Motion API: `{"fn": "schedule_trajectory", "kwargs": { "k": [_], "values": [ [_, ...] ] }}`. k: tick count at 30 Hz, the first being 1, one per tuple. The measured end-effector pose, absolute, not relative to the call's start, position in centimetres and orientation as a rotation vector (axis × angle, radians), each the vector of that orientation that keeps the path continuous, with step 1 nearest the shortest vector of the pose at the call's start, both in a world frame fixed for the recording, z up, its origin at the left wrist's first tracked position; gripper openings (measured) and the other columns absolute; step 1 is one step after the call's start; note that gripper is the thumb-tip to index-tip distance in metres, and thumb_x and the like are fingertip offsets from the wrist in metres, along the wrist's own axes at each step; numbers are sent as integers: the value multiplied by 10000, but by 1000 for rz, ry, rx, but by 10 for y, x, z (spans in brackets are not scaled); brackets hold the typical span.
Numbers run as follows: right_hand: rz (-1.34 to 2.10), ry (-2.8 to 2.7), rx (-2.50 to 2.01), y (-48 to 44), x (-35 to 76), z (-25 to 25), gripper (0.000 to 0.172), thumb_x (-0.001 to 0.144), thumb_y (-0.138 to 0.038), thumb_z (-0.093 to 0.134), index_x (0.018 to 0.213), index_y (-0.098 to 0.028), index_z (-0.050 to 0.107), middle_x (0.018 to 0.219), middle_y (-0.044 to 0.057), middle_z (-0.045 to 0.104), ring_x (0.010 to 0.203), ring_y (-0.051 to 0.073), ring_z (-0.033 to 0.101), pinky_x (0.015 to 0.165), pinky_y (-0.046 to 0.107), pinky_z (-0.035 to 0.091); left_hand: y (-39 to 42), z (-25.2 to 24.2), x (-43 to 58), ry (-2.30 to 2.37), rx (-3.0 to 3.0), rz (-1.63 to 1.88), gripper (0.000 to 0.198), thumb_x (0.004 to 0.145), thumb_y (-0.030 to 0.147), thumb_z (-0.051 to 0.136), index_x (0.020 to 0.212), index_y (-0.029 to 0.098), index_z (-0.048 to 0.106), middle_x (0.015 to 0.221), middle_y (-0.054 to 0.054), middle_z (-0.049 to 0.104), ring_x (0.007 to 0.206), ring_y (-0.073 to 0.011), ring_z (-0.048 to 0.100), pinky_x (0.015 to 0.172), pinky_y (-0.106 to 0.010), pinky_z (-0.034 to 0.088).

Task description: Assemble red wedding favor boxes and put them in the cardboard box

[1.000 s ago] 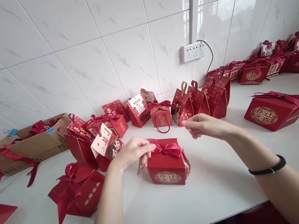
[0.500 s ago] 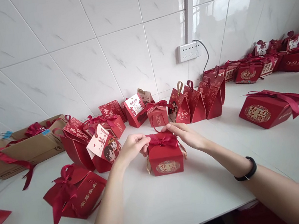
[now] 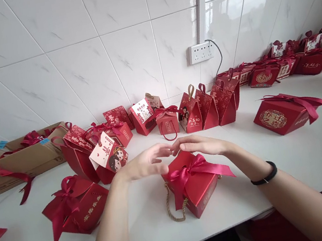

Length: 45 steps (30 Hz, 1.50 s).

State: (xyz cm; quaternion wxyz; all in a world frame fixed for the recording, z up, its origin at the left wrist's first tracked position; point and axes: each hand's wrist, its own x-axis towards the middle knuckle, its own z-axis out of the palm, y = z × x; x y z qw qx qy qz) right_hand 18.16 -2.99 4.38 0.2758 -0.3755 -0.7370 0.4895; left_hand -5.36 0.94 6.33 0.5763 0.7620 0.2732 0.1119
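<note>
A red gift box stands turned at an angle near the table's front edge. Its bright red satin bow lies over the closed lid, one ribbon end reaching out to the right. A twisted gold cord handle droops from its left side. My left hand hovers above the box's back left, thumb apart from the outstretched fingers, holding nothing. Over the back of the lid, my right hand is stretched out with nothing in it. The fingertips of both hands come close together; whether they touch the box I cannot tell.
Left of my hands stand a bowed red box, a box with a cartoon couple and a cardboard carton of ribbons. Several red boxes line the tiled wall. Another bowed box sits right, below a power socket.
The box has turned and come nearer the front edge, its bow now spread toward me. Both hands have let go of the ribbon and opened above the back of the lid.
</note>
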Motion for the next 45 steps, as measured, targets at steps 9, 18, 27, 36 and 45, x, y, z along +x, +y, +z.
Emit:
{"fn": "schedule_trajectory", "kwargs": {
  "k": [9,18,27,36,45],
  "values": [
    [1574,-2106,-1030,-29,204,48,779,757,-763,468,1287,-195,515,1245,117,547,1092,256,529,853,340,433,11,56,-46,770,1788,295,676,596,364,834,1199,209,570,1325,-131,519,1244,-305,480,1031,-443,392],
    [1513,-1843,-1033,-28,193,39,972,781,-739,455,1492,-239,21,1472,177,286,1204,269,470,927,402,448,17,55,-48,930,1770,686,330,828,333,613,1134,210,602,1209,-72,613,1141,-234,560,952,-332,457],
    [1438,-1888,-1149,-30,190,40,848,830,-544,583,1484,-240,136,1487,134,296,1307,273,383,1022,410,406,12,55,-44,1017,1764,600,513,873,557,500,1283,250,510,1403,-65,470,1288,-253,439,1001,-326,418],
    [1520,-1783,-1213,-31,184,40,728,901,-364,505,1484,-233,90,1169,91,574,995,209,592,864,371,482,8,63,-53,1154,1834,437,670,721,493,713,1319,284,496,1458,-62,403,1362,-319,331,1036,-381,396],
    [1381,-1672,-1327,-25,182,36,501,931,-410,440,1387,-243,318,1052,68,595,903,194,572,795,340,486,9,70,-61,1272,1899,348,735,730,547,663,1362,260,422,1014,-52,635,923,-224,622,793,-309,457]
  ]
}}
